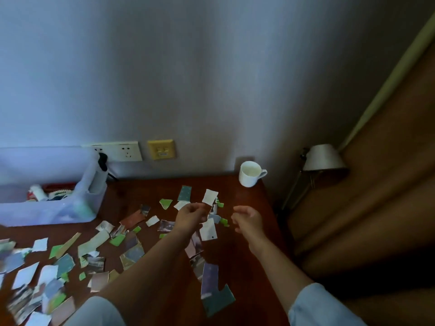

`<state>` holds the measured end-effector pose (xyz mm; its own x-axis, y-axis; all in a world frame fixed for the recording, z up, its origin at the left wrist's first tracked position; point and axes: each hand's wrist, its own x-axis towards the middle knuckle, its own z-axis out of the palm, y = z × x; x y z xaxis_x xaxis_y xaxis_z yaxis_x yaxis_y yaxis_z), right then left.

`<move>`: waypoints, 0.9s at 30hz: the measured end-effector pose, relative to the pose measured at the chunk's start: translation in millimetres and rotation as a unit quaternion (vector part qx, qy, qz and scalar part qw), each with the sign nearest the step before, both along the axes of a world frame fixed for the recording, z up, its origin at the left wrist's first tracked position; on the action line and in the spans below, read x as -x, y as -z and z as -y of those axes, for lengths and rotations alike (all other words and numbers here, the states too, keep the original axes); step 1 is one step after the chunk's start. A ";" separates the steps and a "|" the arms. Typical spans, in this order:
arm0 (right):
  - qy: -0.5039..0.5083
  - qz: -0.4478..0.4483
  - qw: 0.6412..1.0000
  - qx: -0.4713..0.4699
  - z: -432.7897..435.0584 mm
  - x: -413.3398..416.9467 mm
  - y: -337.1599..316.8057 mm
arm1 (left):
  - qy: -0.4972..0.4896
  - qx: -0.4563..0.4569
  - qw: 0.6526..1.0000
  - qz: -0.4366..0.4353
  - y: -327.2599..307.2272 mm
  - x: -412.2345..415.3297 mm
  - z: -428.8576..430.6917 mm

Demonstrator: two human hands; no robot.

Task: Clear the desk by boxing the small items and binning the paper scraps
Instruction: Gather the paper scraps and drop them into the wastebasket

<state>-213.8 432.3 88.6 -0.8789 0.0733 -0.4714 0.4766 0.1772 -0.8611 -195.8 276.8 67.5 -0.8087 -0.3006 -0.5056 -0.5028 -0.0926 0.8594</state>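
Note:
Torn paper scraps (94,243) in white, green and photo prints litter the dark wooden desk (249,250). My left hand (191,216) hovers over the far middle of the desk and pinches a white paper scrap (210,196) at its lower edge. My right hand (248,218) floats just to the right, fingers loosely curled and apart, holding nothing. A translucent plastic box (54,208) with several small items inside stands at the back left.
A white mug (250,173) sits at the desk's back right corner. Wall sockets (122,151) and a yellow plate (161,149) lie behind the desk. A lamp (323,158) and a brown headboard stand to the right. A black plug (102,161) hangs by the box.

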 end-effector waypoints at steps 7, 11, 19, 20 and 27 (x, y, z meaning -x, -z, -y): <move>-0.066 0.028 0.997 -0.036 1.7 65.6 38.6 | 0.020 0.040 0.999 0.011 23.2 51.9 -0.1; -0.102 0.035 0.990 -0.092 13.0 95.0 71.6 | 0.028 0.074 0.996 0.030 48.5 77.6 3.4; -0.164 0.008 0.965 -0.205 28.8 129.0 121.6 | 0.132 0.303 0.943 0.052 94.5 119.3 11.3; -0.171 0.004 0.959 -0.226 29.8 130.6 125.2 | 0.136 0.326 0.934 0.049 98.5 123.6 11.8; -0.219 -0.027 0.926 -0.306 36.3 139.0 134.7 | 0.225 0.437 0.870 0.019 111.3 142.5 16.1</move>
<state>-352.9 395.9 -46.0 -0.9083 -0.0562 -0.4145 0.2034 0.8066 -0.5550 -338.3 260.7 -43.7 -0.9319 -0.2405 -0.2714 -0.3482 0.8028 0.4841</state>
